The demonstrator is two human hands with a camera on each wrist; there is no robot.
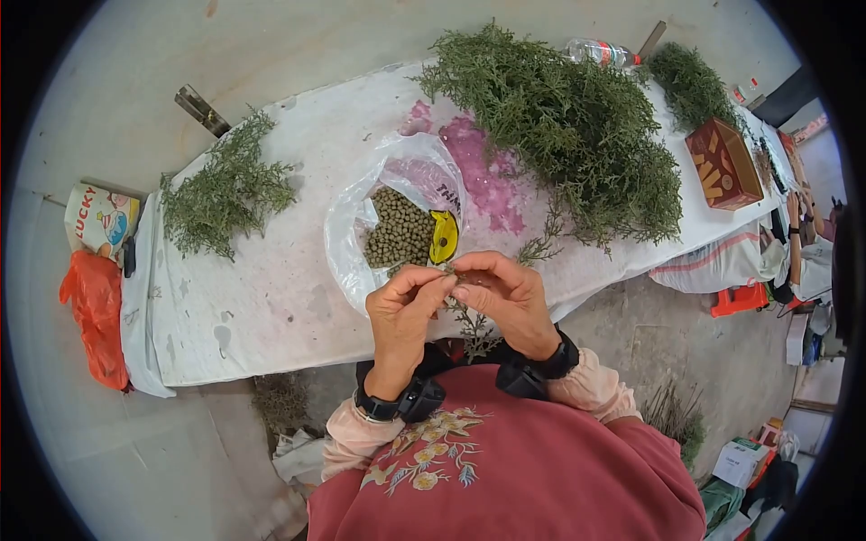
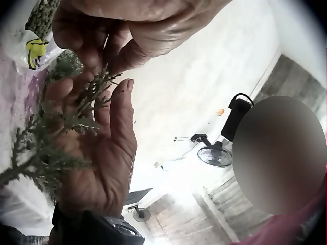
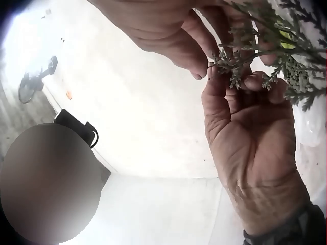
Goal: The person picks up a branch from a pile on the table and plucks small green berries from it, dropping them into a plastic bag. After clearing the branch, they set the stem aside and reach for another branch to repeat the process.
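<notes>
A green conifer sprig (image 1: 475,335) hangs below my two hands, held close over the front edge of the table. My right hand (image 1: 510,302) pinches the sprig, which runs across its palm in the left wrist view. The thumb and forefinger of my left hand (image 1: 401,311) come together at the sprig's tip (image 3: 230,66), fingertips almost meeting those of the right. What lies between the left fingertips is hidden. Just beyond the hands sits an open clear plastic bag (image 1: 347,212), full of small round greenish-brown cones (image 1: 397,230). A yellow label with black marks (image 1: 444,236) shows on it.
A large heap of conifer branches (image 1: 568,126) covers the table's right side; a smaller pile (image 1: 230,189) lies left. Behind are a plastic bottle (image 1: 600,52) and a red-brown box (image 1: 722,167). An orange bag (image 1: 95,316) hangs at the left end of the white-covered table (image 1: 262,334).
</notes>
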